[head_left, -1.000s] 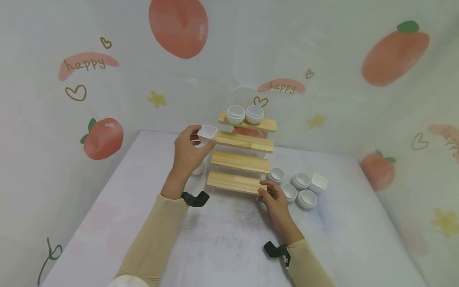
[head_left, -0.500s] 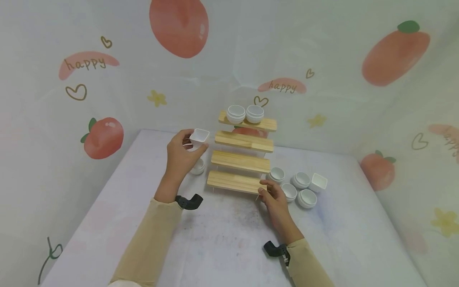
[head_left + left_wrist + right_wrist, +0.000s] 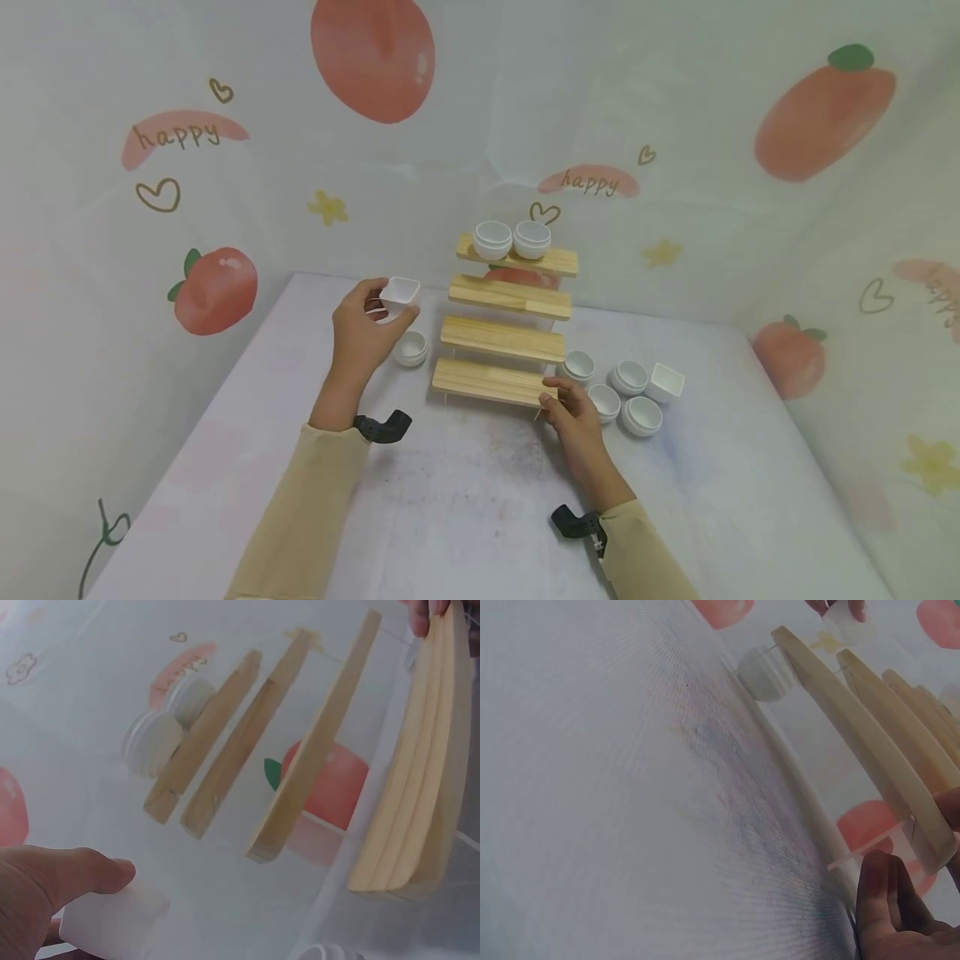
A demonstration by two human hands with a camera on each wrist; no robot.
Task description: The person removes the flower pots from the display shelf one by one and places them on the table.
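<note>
Four-tier stepped rack [image 3: 502,340]: pale wooden boards with visible grain and rounded corners, thin clear supports between them. The tabletop [image 3: 450,533] had a white surface with dark smudges near the rack's front. Behind, a white sheet backdrop [image 3: 450,179] with red fruit prints and "happy" lettering, lightly creased.

The small white square bowl [image 3: 400,293] was smooth, with a thin rim, softened corners and sides tapering to the base. It was held in the air left of the rack, opening up, apart from the boards.

The left hand [image 3: 363,329] pinched that bowl between thumb and fingers, thumb on the side nearest the rack. The right hand [image 3: 576,421] gripped the right end of the lowest board [image 3: 487,379], thumb at the front edge, a finger on the far side. Board looked level.

Two round white bowls [image 3: 512,241] with stepped sides sat side by side on the top board [image 3: 562,261]. One more round white bowl [image 3: 411,348] stood on the tabletop left of the rack. Right of the rack: four round white bowls [image 3: 630,377] grouped near a second white square bowl [image 3: 667,383]. Couldn't tell whether the stepped sides were single pieces or stacks.
</note>
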